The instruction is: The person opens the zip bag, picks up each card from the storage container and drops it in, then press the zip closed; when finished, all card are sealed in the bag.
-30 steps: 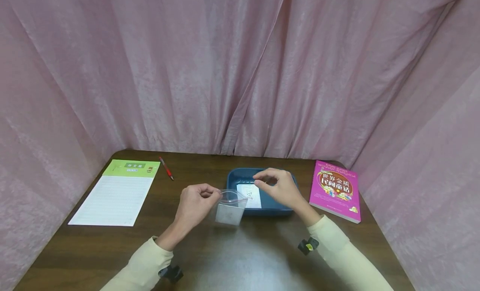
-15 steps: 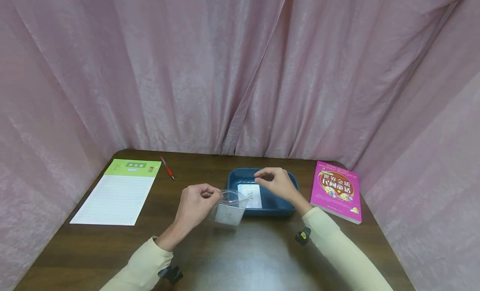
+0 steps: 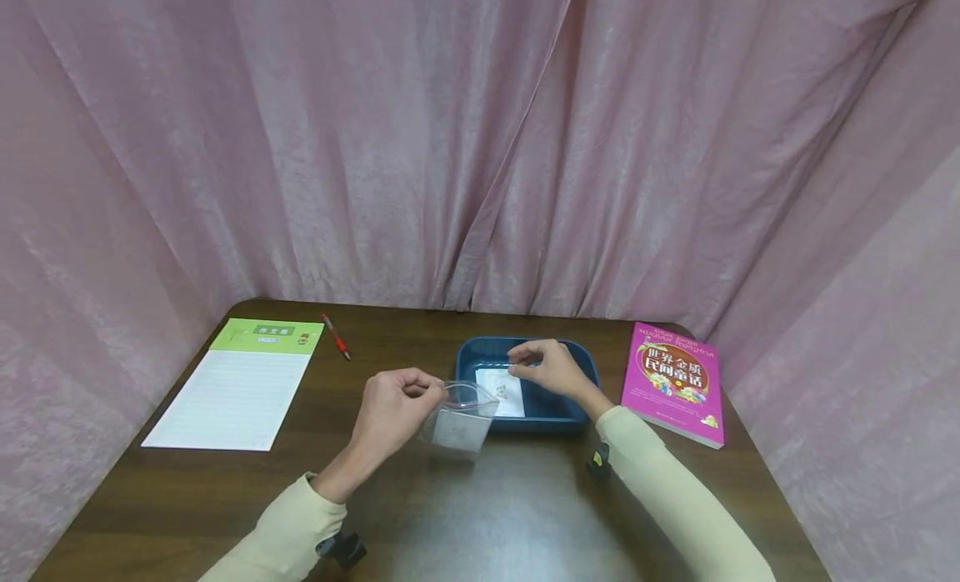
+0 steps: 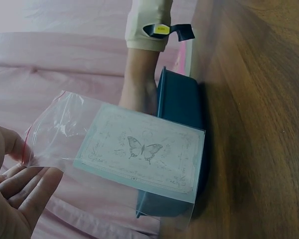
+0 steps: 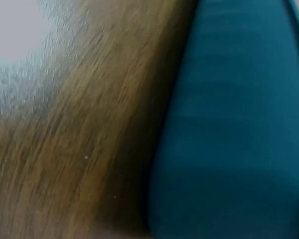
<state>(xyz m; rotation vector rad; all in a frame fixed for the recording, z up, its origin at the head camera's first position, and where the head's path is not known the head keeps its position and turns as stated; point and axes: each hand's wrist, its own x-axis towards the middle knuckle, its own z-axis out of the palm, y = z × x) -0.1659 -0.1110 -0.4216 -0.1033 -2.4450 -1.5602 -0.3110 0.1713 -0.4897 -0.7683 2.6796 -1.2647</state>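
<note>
The person's left hand (image 3: 397, 407) pinches the clear plastic zip bag with a red strip (image 3: 459, 430) by one edge of its mouth; the bag hangs tilted before the near left part of the rounded dark-blue tray (image 3: 543, 426), with a pale card printed with a butterfly (image 4: 139, 152) inside; whether bag and tray touch, one cannot tell.

The right hand (image 3: 551, 369) is bent over the tray, fingertips near the white rectangular card with a small drawing (image 3: 512, 390) lying there; whether they hold anything cannot be told; a steady left pinch and a gaping bag mouth would probably serve best, since thin plastic may sag and stick together.

The dark-brown wood-grain table (image 3: 480, 515) shines in front; on it lie a green-topped ruled white pad (image 3: 225, 407) to the left, a thick magenta storybook (image 3: 671, 386) to the right and a slim red pen (image 3: 336, 338) beyond; pink velvety curtains (image 3: 360, 148) enclose everything.
</note>
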